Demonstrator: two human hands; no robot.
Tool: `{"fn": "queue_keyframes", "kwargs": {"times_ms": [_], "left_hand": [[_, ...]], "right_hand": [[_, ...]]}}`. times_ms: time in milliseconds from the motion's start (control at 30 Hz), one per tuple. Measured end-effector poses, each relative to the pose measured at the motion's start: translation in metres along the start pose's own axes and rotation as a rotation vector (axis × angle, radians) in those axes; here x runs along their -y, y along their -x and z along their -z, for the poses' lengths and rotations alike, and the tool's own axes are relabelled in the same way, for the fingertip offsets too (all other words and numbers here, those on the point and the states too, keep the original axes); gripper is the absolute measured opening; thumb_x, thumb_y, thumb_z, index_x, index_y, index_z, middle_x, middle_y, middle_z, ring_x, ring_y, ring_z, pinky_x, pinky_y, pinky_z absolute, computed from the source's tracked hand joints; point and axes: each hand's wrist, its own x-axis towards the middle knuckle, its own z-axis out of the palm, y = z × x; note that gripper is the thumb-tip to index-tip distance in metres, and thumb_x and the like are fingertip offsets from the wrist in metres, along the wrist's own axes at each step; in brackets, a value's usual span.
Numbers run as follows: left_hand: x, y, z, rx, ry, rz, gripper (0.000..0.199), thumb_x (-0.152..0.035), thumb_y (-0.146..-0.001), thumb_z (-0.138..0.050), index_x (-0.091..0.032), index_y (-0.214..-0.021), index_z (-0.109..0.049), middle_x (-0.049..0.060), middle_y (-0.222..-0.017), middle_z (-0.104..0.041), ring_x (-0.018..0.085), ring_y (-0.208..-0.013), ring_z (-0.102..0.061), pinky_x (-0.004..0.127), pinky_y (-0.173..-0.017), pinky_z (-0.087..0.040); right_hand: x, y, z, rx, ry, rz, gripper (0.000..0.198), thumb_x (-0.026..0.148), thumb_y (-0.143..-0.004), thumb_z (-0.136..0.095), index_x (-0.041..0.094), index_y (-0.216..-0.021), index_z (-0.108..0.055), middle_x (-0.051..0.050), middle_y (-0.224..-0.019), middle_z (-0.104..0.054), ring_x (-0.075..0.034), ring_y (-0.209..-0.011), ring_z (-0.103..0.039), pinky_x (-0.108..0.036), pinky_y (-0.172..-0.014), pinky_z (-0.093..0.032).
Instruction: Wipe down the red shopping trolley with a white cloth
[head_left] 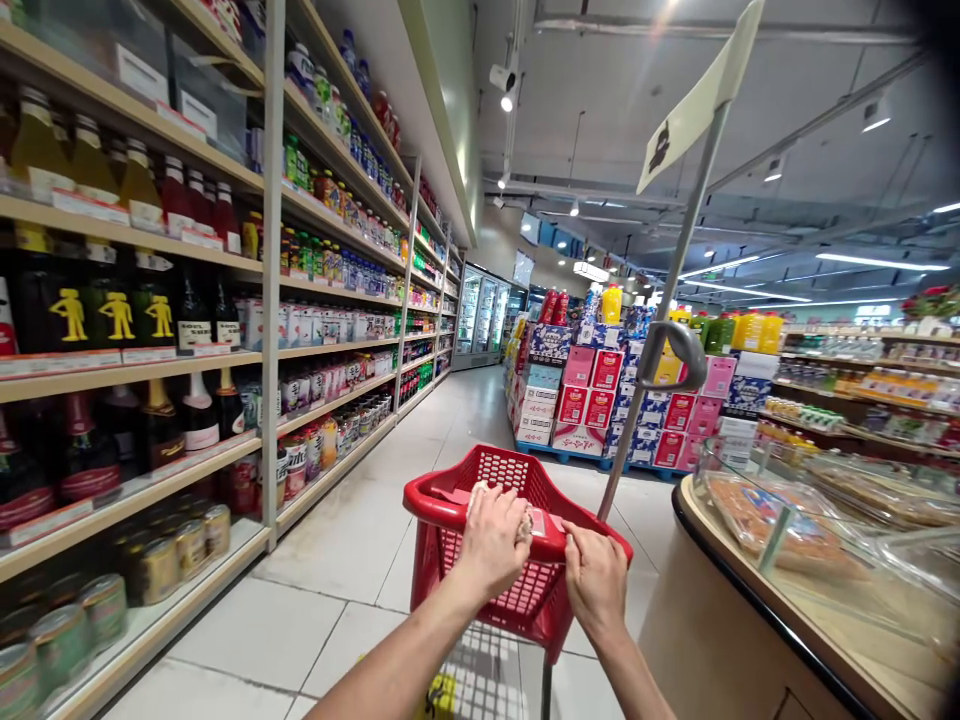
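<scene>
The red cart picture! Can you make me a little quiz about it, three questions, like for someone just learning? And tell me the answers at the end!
1. Pick one: what colour is the cart?
A) Blue
B) Red
C) Green

2. True or false: the left hand has a crumpled pale cloth in it.

3. Which of the person's two hands is nearer to the counter at the right of the picture?

Key:
1. B, red.
2. True: the cloth shows around its fingers.
3. The right hand.
</scene>
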Motion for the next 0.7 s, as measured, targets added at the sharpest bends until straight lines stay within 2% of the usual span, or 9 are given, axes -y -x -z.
{"fn": "queue_keyframes", "kwargs": {"times_ms": [100,200,267,300,367,467,533,633,700], "left_hand": [[0.006,0.000,0.001,0.002,-0.026,-0.025,0.033,-0.027,-0.079,-0.043,-0.022,-0.111,-0.052,0.005,-0.121,-0.052,0.024,-0.117,-0.040,0.048,-0.104,-0.022],[0.020,-0.003,0.010,-0.042,-0.073,0.133,0.032,-0.029,-0.081,-0.041,-0.021,-0.109,-0.054,0.007,-0.123,-0.050,0.028,-0.118,-0.037,0.051,-0.101,-0.025],[0.017,-0.003,0.009,-0.067,-0.089,0.226,0.032,-0.030,-0.083,-0.037,-0.019,-0.108,-0.055,0.008,-0.118,-0.053,0.028,-0.115,-0.040,0.051,-0.099,-0.027],[0.011,-0.003,0.005,-0.060,-0.081,0.213,0.031,-0.030,-0.084,-0.036,-0.020,-0.106,-0.056,0.008,-0.114,-0.056,0.027,-0.113,-0.043,0.049,-0.099,-0.028],[-0.006,-0.003,-0.006,-0.020,-0.046,0.094,0.029,-0.032,-0.085,-0.035,-0.023,-0.101,-0.057,0.004,-0.108,-0.059,0.021,-0.108,-0.047,0.042,-0.101,-0.029],[-0.016,-0.004,-0.015,0.011,0.001,-0.071,0.027,-0.030,-0.084,-0.039,-0.023,-0.101,-0.057,0.004,-0.113,-0.057,0.020,-0.112,-0.045,0.040,-0.101,-0.029],[-0.001,-0.005,-0.009,-0.001,-0.023,-0.008,0.024,-0.027,-0.082,-0.041,-0.022,-0.098,-0.059,0.006,-0.119,-0.053,0.024,-0.117,-0.039,0.045,-0.101,-0.028],[0.029,-0.006,0.007,-0.062,-0.088,0.219,0.028,-0.022,-0.082,-0.038,-0.019,-0.099,-0.059,0.008,-0.121,-0.050,0.029,-0.120,-0.035,0.052,-0.098,-0.028],[0.033,-0.004,0.008,-0.067,-0.098,0.237,0.029,-0.020,-0.083,-0.037,-0.019,-0.102,-0.058,0.007,-0.118,-0.053,0.028,-0.118,-0.038,0.049,-0.098,-0.030]], "right_hand": [[-0.001,0.001,0.004,0.009,-0.002,0.046,0.037,0.029,-0.084,-0.029,0.018,-0.099,-0.061,-0.007,-0.098,-0.064,-0.021,-0.092,-0.054,-0.042,-0.091,-0.028],[0.000,0.004,0.006,0.028,-0.015,0.102,0.035,0.028,-0.084,-0.030,0.020,-0.100,-0.060,-0.006,-0.101,-0.063,-0.020,-0.093,-0.053,-0.040,-0.089,-0.030],[0.003,0.005,0.005,0.026,-0.017,0.112,0.034,0.027,-0.084,-0.031,0.020,-0.100,-0.060,-0.005,-0.101,-0.063,-0.020,-0.093,-0.053,-0.040,-0.089,-0.030],[0.005,0.005,0.003,0.021,-0.018,0.110,0.034,0.027,-0.084,-0.031,0.020,-0.100,-0.060,-0.005,-0.100,-0.064,-0.020,-0.093,-0.054,-0.040,-0.089,-0.030],[0.006,0.007,0.001,0.022,-0.029,0.112,0.035,0.028,-0.084,-0.031,0.019,-0.101,-0.060,-0.006,-0.100,-0.064,-0.020,-0.093,-0.054,-0.041,-0.089,-0.030],[-0.004,0.010,0.001,0.041,-0.032,0.102,0.036,0.030,-0.084,-0.029,0.017,-0.104,-0.057,-0.008,-0.102,-0.062,-0.020,-0.096,-0.053,-0.044,-0.093,-0.028],[-0.015,0.013,0.003,0.028,-0.006,0.054,0.038,0.031,-0.085,-0.027,0.017,-0.107,-0.055,-0.009,-0.106,-0.060,-0.022,-0.102,-0.051,-0.048,-0.096,-0.024],[-0.025,0.017,0.002,0.024,0.003,0.012,0.039,0.032,-0.085,-0.025,0.018,-0.109,-0.053,-0.009,-0.114,-0.057,-0.024,-0.112,-0.044,-0.051,-0.097,-0.023],[-0.024,0.017,-0.003,0.022,-0.010,0.005,0.040,0.033,-0.085,-0.026,0.017,-0.110,-0.053,-0.009,-0.115,-0.056,-0.024,-0.116,-0.041,-0.051,-0.097,-0.025]]}}
